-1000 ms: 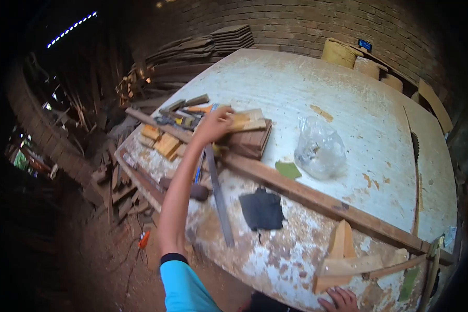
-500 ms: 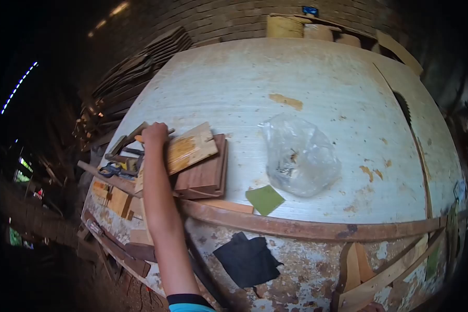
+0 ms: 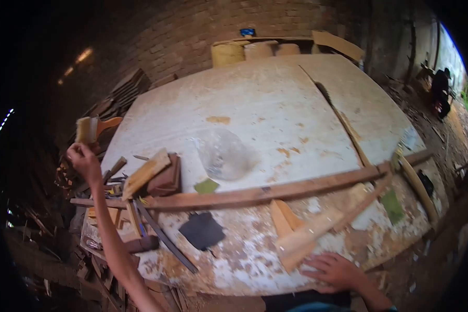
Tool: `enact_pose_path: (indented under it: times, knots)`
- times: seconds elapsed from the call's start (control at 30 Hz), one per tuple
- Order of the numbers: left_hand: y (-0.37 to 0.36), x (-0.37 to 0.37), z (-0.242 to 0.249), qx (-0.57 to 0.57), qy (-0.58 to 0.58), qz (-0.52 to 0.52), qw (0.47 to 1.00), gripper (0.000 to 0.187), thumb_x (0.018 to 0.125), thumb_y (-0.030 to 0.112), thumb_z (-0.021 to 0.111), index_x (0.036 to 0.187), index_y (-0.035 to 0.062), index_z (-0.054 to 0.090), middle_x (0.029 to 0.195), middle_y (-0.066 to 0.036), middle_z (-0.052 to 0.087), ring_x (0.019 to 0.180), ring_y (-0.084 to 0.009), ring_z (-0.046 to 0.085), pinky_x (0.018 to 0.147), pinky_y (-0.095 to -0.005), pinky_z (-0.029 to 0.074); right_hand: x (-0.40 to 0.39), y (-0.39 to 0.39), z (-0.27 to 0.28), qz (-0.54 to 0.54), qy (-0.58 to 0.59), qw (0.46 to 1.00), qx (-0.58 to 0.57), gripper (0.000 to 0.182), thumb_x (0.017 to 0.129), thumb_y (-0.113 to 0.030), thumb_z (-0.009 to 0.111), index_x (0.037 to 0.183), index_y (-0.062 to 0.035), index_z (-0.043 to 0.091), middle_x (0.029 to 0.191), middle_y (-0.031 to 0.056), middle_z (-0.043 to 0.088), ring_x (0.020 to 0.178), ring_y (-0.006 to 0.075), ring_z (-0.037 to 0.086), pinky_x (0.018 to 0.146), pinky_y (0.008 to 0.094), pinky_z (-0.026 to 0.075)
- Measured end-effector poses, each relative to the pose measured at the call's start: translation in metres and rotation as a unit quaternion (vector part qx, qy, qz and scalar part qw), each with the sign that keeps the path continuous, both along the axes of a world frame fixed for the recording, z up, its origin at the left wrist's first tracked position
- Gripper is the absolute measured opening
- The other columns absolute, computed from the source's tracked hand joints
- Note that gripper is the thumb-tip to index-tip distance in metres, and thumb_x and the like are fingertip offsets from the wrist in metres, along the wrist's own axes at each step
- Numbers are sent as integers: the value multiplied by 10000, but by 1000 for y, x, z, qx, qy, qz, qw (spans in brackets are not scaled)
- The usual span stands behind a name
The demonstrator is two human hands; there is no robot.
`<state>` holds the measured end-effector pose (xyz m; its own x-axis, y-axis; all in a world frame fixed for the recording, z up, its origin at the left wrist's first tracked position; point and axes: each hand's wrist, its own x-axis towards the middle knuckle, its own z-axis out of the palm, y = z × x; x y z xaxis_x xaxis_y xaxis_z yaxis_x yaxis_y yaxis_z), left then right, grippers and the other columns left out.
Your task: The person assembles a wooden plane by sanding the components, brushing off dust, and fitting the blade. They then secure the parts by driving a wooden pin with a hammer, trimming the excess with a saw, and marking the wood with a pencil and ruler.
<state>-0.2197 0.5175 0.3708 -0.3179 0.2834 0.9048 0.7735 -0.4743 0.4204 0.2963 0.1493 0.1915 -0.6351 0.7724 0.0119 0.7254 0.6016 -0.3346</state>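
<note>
My left hand is raised at the far left, past the edge of the white board. Its fingers pinch a paintbrush with pale bristles and an orange handle, held near the bristle end. My right hand lies flat on the worn bench with fingers spread, beside a pale piece of wood. Below my left hand is a pile of hand tools. A light wooden board leans on brown wooden blocks near that pile.
A large white board covers the bench's back part, with a clear plastic bag and green sandpaper on it. A long wooden rail runs along its front. Black sandpaper and a handsaw are also there.
My left hand has risen left from the tool pile, with the paintbrush now in clear view. The camera has swung right, and my right hand now shows fully on the bench.
</note>
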Motion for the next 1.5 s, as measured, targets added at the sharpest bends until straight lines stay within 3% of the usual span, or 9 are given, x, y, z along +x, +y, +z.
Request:
enact_pose_path:
  times: [0.13,0.17,0.23,0.33,0.43,0.53,0.73,1.3,1.5]
  knots:
    - [-156,152,-21,-169,-332,-365,853,128,956,181,478,947,57,508,779,-8,539,626,-76,564,548,-191,471,-9,-11,8,-25,388,921,-33,714,724,-237,765,1313,-16,427,1294,171,475,1189,305,468,986,424,399]
    - [-187,159,-55,-264,-447,-501,692,148,949,221,504,935,75,520,768,35,528,589,-36,509,495,-149,435,-21,-11,1,-36,489,858,-152,895,737,-197,766,1423,-33,216,1383,188,362,1202,289,454,1014,418,385]
    - [-264,244,-73,-375,-319,-575,653,110,946,187,502,953,82,471,762,26,538,584,-30,516,509,-146,459,-39,0,13,-24,610,767,-199,1150,720,-209,791,1449,-77,-88,1443,195,212,1230,297,414,1034,408,362]
    - [-329,317,-92,-488,-310,-615,537,105,923,103,528,960,73,434,919,-68,572,744,-119,616,637,-225,524,-50,1,38,-54,780,602,-162,829,823,-262,684,1420,-32,157,1287,154,407,1123,220,485,914,354,427]
    - [-330,337,-109,-465,-245,-658,540,177,865,68,593,979,53,459,1041,-119,561,864,-197,622,726,-315,522,-3,-10,51,-201,659,724,-41,368,826,-255,656,1066,-1,542,853,60,589,777,133,560,705,288,472]
    - [-288,337,-127,-291,192,-499,793,354,794,162,668,1073,32,493,1137,-163,534,1018,-279,561,877,-433,438,83,9,43,-225,499,824,145,187,768,-157,651,819,-15,540,607,29,507,536,132,483,477,321,385]
    - [-261,355,-171,-310,403,-311,803,674,716,480,648,1204,36,510,1195,-140,533,1195,-329,416,1035,-486,237,191,69,52,-493,-1,821,289,200,762,-131,607,915,-34,523,768,174,587,719,372,611,632,462,479]
    - [-262,355,-175,-320,346,-307,827,609,665,450,680,1109,43,589,1169,-115,574,1198,-331,436,1026,-467,258,113,69,66,-361,143,879,277,300,808,-151,593,1104,-124,635,781,158,654,748,295,643,672,381,487]
    - [-264,355,-176,-319,335,-306,832,595,662,441,681,1096,43,595,1154,-110,579,1182,-319,448,1027,-469,262,88,66,66,-235,304,922,48,314,787,-95,595,1097,-127,632,781,161,649,759,311,636,668,392,499]
